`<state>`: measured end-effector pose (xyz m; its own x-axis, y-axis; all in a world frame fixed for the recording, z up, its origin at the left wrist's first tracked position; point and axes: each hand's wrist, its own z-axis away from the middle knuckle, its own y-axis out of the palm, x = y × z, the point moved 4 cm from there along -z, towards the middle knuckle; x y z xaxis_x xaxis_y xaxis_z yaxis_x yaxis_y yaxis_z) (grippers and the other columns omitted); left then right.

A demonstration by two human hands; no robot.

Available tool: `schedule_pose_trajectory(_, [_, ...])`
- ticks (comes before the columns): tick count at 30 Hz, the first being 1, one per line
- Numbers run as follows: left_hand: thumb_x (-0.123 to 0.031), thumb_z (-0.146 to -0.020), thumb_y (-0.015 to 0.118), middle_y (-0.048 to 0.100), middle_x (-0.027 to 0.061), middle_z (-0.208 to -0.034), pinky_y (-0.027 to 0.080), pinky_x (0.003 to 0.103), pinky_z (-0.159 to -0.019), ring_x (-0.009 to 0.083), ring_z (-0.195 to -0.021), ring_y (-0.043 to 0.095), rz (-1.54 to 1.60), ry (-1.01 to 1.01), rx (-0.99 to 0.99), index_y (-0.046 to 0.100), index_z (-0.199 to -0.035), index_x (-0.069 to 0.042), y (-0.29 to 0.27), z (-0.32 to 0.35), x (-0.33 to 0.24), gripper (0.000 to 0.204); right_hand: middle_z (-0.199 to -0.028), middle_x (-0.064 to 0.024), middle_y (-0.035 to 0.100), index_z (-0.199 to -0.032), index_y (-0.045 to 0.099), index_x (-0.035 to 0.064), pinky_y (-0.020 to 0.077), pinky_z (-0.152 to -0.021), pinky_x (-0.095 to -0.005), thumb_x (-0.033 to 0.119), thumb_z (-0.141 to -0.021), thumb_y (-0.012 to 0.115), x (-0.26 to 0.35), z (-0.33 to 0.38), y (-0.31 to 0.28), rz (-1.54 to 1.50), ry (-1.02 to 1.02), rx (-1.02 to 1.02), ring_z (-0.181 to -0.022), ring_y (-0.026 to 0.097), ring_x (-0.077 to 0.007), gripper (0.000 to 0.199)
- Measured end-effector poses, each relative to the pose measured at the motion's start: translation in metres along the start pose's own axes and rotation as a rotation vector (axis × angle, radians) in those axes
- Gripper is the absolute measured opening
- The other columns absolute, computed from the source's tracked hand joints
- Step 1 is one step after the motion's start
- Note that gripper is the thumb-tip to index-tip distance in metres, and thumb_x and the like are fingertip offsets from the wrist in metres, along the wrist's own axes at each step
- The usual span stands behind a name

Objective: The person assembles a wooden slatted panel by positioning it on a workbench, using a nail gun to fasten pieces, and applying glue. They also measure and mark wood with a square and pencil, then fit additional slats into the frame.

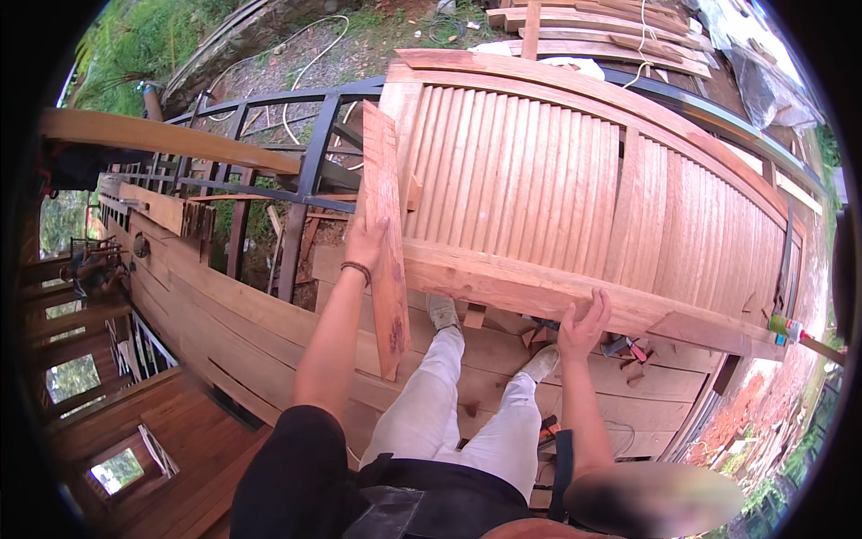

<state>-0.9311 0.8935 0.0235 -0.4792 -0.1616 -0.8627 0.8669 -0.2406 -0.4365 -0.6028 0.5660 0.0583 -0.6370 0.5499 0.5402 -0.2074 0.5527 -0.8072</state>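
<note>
A large wooden louvered panel (521, 180), with rows of slats inside a plain frame, lies in front of me. At its left end my left hand (366, 238) is closed round a reddish wooden board (384, 287). This board runs along the panel's end and sticks out toward me past its near corner. My right hand (584, 328) has its fingers stretched out against the near rail (512, 283) of the panel. The underside of the panel is hidden.
A black metal frame (319, 148) stands behind and left of the panel. A long beam (171, 141) reaches in from the left. Offcuts and tools (624, 346) lie on the plank floor (664, 400) near my feet. Stacked boards (620, 54) are at the far right; a green-and-white can (787, 329) is at the right end.
</note>
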Motion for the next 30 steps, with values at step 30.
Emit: schedule_pose_trajectory(30, [-0.046, -0.071, 0.075, 0.047, 0.0278, -0.132, 0.041, 0.04, -0.101, 0.0375, -0.12, 0.051, -0.563, 0.091, 0.128, 0.021, -0.141, 0.005, 0.019, -0.174, -0.024, 0.103, -0.133, -0.0181, 0.046, -0.128, 0.047, 0.0025, 0.0325, -0.103, -0.0484, 0.031, -0.08, 0.061, 0.009, -0.021, 0.074, 0.47, 0.024, 0.054, -0.125, 0.041, -0.0367, 0.057])
